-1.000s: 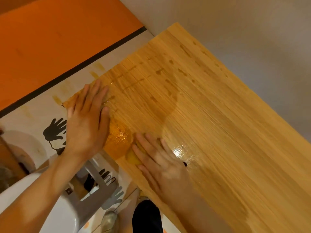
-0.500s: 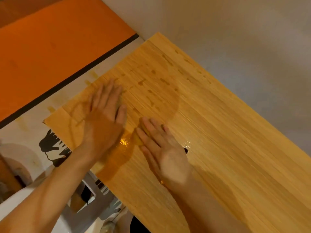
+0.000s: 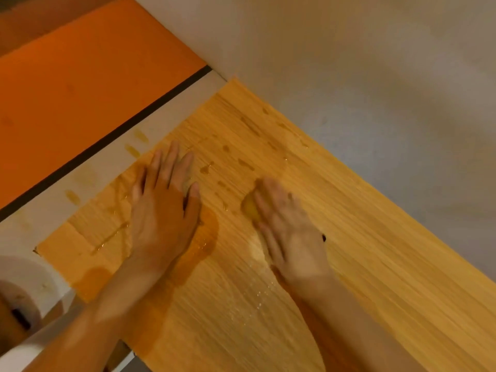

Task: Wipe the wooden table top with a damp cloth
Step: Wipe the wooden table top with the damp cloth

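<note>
The wooden table top (image 3: 381,267) runs diagonally from the upper middle to the lower right, with wet streaks and droplets on it. My left hand (image 3: 163,210) lies flat on the wood near the table's left edge, fingers apart, holding nothing. My right hand (image 3: 290,232) presses flat on a yellow cloth (image 3: 249,208); only the cloth's front edge shows past my fingertips. A darker wet patch (image 3: 210,232) sits between the two hands.
A pale wall (image 3: 375,76) borders the table's far long edge. Left of the table is a white strip with a black line, then an orange surface (image 3: 80,89). A white round object (image 3: 24,280) stands below the table's left corner.
My right hand has slid the cloth away from my left hand, farther across the table. My left hand stays flat near the left edge. The view has shifted.
</note>
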The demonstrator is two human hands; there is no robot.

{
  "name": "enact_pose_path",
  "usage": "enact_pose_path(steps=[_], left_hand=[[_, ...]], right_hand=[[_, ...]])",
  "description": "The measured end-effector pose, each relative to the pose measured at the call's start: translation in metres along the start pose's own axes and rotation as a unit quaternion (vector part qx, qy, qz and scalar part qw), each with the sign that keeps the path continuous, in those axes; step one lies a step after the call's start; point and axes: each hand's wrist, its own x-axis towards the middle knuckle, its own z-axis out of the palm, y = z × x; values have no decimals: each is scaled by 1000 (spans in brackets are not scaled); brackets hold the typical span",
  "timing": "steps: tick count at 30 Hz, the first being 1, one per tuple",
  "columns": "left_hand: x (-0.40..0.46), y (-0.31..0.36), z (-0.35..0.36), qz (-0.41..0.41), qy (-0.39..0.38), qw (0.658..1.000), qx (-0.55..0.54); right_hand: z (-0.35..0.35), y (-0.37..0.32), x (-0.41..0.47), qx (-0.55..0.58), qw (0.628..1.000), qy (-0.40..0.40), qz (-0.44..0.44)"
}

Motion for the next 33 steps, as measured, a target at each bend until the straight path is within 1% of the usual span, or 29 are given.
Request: enact_pose_path(steps=[1,2,3,5,6,7,11,13,15,16,18,20,21,23,25,27,29,31,33], left_hand=[[0,1,-1,-2,-2,1000,5],[1,2,-1,-4,-4,1000,9],[2,4,-2,-7,-6,1000,8],[3,6,-3,-13,-9,1000,-3],[3,6,-3,-15,-8,1000,-10],[4,7,-3,-17,-8,1000,-14],[8,6,-4,-14,-5,1000,-21],[8,7,-4,-14,-4,1000,-20],[6,7,-4,-18,-3,1000,-15],[7,6,-3,-19,-1,1000,-11],[8,6,1,-21,7,1000,3],[10,6,5,-25,20,999,8],[12,6,7,-28,25,999,5],[13,6,11,-27,24,999,8],[13,6,9,-25,25,999,7],[14,5,6,-21,20,1000,3],[12,5,3,-18,13,1000,3],[11,4,3,-17,20,1000,9],[11,5,6,-25,30,999,18]], right_hand=[[-2,5,-12,-8,999,-16,-44],[-7,16,-18,-7,999,-11,-39],[-13,28,-20,6,1000,11,16],[-25,50,-2,37,983,76,161],[-28,57,17,37,974,100,202],[-29,61,40,29,971,111,210],[-17,60,141,32,987,82,132],[-15,60,153,26,993,67,90],[-22,70,125,8,995,57,78],[-28,75,99,1,994,60,90],[-41,81,43,3,988,62,144],[-47,82,15,14,980,66,186],[-47,81,21,16,980,71,184],[-39,73,59,8,987,74,145],[-24,62,117,-5,994,73,83],[-7,48,177,-4,997,63,45],[3,34,215,-8,999,46,20],[4,35,216,-11,999,35,0],[-5,44,177,-9,999,37,-10]])
